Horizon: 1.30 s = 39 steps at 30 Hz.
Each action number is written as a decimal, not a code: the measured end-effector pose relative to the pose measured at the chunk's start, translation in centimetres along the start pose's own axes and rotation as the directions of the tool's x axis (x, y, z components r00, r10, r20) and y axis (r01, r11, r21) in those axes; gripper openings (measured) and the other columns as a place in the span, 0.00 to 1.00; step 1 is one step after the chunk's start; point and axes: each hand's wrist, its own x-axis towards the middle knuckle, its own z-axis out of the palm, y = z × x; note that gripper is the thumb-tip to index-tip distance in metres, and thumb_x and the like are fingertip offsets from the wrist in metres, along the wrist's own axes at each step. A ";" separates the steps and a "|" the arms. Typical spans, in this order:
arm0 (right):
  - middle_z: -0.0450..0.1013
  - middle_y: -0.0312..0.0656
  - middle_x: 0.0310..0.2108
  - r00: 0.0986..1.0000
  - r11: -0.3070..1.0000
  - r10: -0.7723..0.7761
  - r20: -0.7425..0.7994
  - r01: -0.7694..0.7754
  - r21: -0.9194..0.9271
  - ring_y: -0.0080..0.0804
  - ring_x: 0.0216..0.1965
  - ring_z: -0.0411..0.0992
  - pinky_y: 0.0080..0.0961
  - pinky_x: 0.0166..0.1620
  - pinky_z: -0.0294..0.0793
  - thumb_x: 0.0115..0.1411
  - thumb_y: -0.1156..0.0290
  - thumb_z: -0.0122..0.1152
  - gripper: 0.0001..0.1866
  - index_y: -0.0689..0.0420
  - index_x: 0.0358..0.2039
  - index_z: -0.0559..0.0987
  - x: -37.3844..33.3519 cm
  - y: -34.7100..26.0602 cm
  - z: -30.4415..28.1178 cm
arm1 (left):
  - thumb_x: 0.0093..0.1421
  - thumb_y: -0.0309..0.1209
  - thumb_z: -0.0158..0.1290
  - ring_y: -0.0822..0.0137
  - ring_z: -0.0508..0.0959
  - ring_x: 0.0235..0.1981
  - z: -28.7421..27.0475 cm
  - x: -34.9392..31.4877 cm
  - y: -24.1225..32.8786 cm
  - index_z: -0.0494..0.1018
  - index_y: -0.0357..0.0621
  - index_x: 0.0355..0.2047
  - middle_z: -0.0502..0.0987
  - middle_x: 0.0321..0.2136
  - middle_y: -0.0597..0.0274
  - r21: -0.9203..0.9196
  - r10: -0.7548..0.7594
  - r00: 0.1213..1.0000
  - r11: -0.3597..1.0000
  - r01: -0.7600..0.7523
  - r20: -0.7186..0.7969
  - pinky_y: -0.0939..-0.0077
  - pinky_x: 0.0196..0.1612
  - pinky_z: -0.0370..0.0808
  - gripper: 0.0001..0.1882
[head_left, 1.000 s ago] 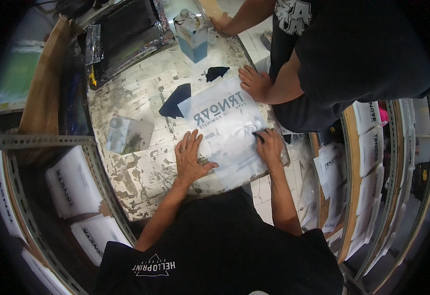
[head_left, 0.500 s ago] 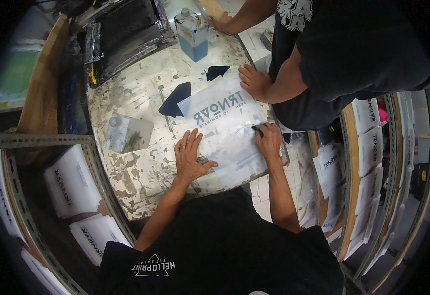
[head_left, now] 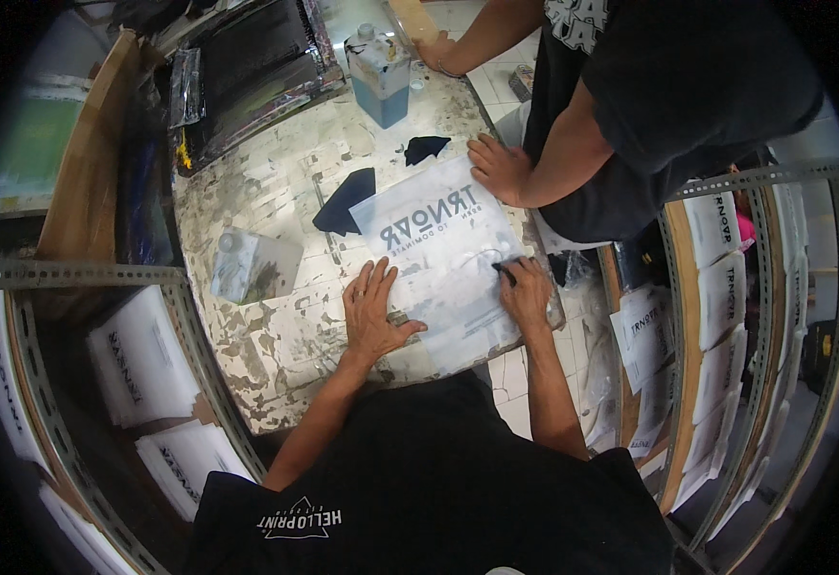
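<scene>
Two hands are working over a translucent printed sheet (head_left: 450,280) on the worktable's (head_left: 280,369) near right part.
Nearer the worktable's middle, the left hand (head_left: 371,311) is lying with fingers spread, gripping nothing; toward the worktable's right edge, the right hand (head_left: 528,292) is pinching a small dark piece (head_left: 502,270) in curled fingers. Too light a left-hand press could be letting a sideways drag wrinkle the sheet; a co-worker's hand (head_left: 501,171), leaning at that edge, could be nudging its corner.

Sheet (head_left: 443,264) lies on table (head_left: 271,206), 1 container (head_left: 252,266) left, 1 container (head_left: 379,88) behind.
</scene>
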 end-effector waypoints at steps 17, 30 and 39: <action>0.77 0.42 0.31 0.864 0.646 0.499 -0.063 -0.322 0.692 0.27 0.33 0.74 0.26 0.39 0.73 0.55 0.80 0.64 0.11 0.66 0.39 0.83 -1.5 0.0 -2.1 | 0.44 0.38 0.75 0.57 0.68 0.53 -2.8 21.8 1.3 0.54 0.41 0.64 0.64 0.57 0.52 -0.460 -0.338 0.674 0.888 -0.004 -0.657 0.63 0.55 0.66 0.53; 0.78 0.35 0.32 0.713 0.238 0.701 0.023 -0.265 0.934 0.18 0.32 0.73 0.16 0.39 0.75 0.59 0.84 0.64 0.08 0.69 0.41 0.81 -2.7 0.6 -3.3 | 0.41 0.42 0.73 0.47 0.80 0.42 -2.3 36.8 0.1 0.63 0.42 0.53 0.77 0.41 0.48 -0.389 -0.433 0.338 0.901 0.192 -0.836 0.59 0.48 0.75 0.42; 0.78 0.38 0.34 0.824 0.505 0.511 -0.244 -0.058 0.861 0.21 0.34 0.74 0.18 0.42 0.74 0.60 0.84 0.62 0.08 0.69 0.41 0.81 4.9 -2.6 -6.2 | 0.44 0.26 0.74 0.64 0.78 0.44 -6.5 30.8 1.8 0.72 0.38 0.48 0.78 0.41 0.57 -0.392 -0.168 0.648 0.894 -0.217 -0.743 0.70 0.51 0.73 0.31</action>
